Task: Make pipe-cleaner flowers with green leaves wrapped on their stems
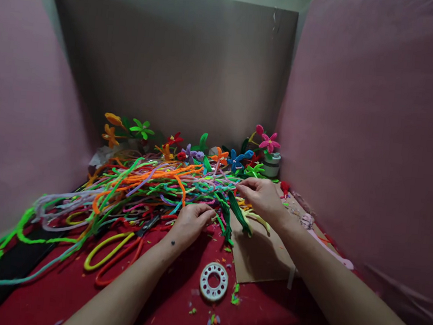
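On a red cloth (172, 301), a heap of multicoloured fuzzy pipe cleaners (161, 180) is spread beyond a bare left hand (189, 224) and beside a bare right hand (264, 200). Each thumb and forefinger is held close together, but whether a strand is pinched cannot be told. Between the hands, dark green fuzzy strips (239, 214) are seen; tangling is best avoided by single strands being lifted slowly by their ends, clear of the yellow-and-red-handled scissors (151, 224).

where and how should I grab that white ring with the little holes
Probably from above: the white ring lies flat on the red cloth with nothing on top, so pinch its round outer rim from opposite sides, or hook a fingertip into the centre hole.
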A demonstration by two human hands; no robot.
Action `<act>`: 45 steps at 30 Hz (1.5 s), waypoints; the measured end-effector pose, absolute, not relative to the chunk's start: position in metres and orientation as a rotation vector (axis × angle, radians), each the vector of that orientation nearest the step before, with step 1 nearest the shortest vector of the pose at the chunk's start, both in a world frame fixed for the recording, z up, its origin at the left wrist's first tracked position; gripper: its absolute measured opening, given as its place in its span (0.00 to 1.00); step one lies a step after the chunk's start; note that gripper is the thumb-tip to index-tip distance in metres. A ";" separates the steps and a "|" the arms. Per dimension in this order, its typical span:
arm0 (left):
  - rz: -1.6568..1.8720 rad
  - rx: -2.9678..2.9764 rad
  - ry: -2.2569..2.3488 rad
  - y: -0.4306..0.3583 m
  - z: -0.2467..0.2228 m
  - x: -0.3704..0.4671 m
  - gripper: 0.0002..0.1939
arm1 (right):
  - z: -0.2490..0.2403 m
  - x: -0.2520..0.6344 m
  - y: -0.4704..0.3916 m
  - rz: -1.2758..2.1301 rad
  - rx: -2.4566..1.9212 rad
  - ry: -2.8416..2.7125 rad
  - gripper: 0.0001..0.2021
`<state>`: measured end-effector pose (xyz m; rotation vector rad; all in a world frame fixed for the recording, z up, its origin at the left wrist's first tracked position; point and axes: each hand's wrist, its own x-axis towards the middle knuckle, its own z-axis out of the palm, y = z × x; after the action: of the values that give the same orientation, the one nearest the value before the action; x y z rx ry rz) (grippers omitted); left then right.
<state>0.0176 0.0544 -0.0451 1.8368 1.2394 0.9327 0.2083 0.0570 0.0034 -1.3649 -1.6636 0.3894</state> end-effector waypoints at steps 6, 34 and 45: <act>0.963 1.816 1.235 0.050 -0.042 0.020 0.13 | -0.013 0.225 0.058 0.318 -1.256 -1.473 0.14; 0.802 2.525 1.638 0.055 -0.027 -0.042 0.09 | -0.038 0.206 0.033 0.042 -0.909 -1.904 0.08; 0.798 2.704 1.429 0.076 -0.032 -0.072 0.14 | -0.032 0.203 0.030 0.135 -0.964 -2.105 0.08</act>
<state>-0.0721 0.0755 -0.0323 2.7041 1.4289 0.7981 0.2029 0.0299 -0.0318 -0.9635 -2.1052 0.1348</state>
